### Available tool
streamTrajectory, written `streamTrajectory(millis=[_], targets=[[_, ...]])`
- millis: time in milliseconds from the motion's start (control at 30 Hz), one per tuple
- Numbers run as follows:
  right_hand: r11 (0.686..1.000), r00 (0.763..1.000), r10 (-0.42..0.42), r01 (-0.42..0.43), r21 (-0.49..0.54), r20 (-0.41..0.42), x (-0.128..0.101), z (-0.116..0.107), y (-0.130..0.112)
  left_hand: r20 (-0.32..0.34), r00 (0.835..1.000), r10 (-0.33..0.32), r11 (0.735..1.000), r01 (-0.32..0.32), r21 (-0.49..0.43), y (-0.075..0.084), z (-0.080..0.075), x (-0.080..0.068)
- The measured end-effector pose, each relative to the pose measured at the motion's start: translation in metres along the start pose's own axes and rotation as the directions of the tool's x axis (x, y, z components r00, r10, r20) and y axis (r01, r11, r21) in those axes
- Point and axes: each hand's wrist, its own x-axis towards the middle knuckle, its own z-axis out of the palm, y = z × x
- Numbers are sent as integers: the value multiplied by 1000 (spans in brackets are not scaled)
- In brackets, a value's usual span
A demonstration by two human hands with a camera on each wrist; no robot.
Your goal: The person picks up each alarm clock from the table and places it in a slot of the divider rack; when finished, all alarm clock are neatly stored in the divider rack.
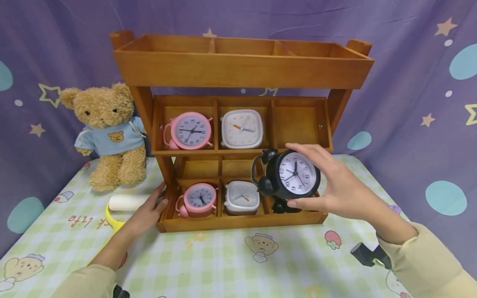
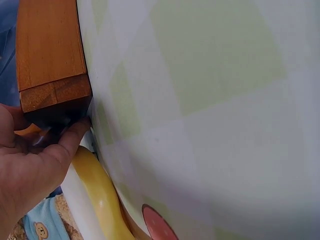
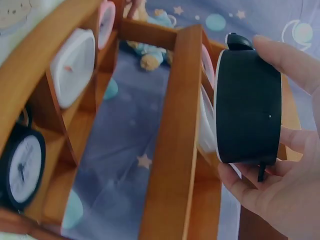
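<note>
My right hand (image 1: pixel 335 186) grips a black twin-bell alarm clock (image 1: pixel 298 174) by its rim, thumb below and fingers above. The clock lies on its side, dial toward me, before the shelf's right part. In the right wrist view its black back (image 3: pixel 247 107) shows between my fingers. My left hand (image 1: pixel 147 215) rests against the lower left end of the wooden shelf (image 1: pixel 242 70), fingertips on its side. Pink alarm clocks (image 1: pixel 191 130) and white square clocks (image 1: pixel 242 129) sit in the left and middle compartments of both lower tiers. Another black clock (image 3: pixel 22 165) is at lower right, partly hidden in the head view.
The middle tier's right compartment (image 1: pixel 296 126) shows bare wood. A teddy bear (image 1: pixel 108 136) in a blue top sits left of the shelf. Beside my left arm lies a white roller (image 1: pixel 126 203) with a yellow handle (image 1: pixel 112 219). A checked cloth (image 1: pixel 208 265) covers the table.
</note>
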Motion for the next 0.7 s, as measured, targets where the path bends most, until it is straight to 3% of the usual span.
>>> streamTrajectory(millis=[233, 467, 700], targets=[[995, 995, 63, -69, -71, -79, 7, -23, 9, -14, 1000, 4, 1000, -4, 13, 0, 2, -2], [978, 978, 179, -189, -92, -110, 21, -38, 23, -17, 1000, -3, 999, 3, 48, 0, -1, -2], [962, 966, 217, -236, -138, -144, 32, -49, 39, -16, 1000, 11, 1000, -11, 29, -2, 1, 0]])
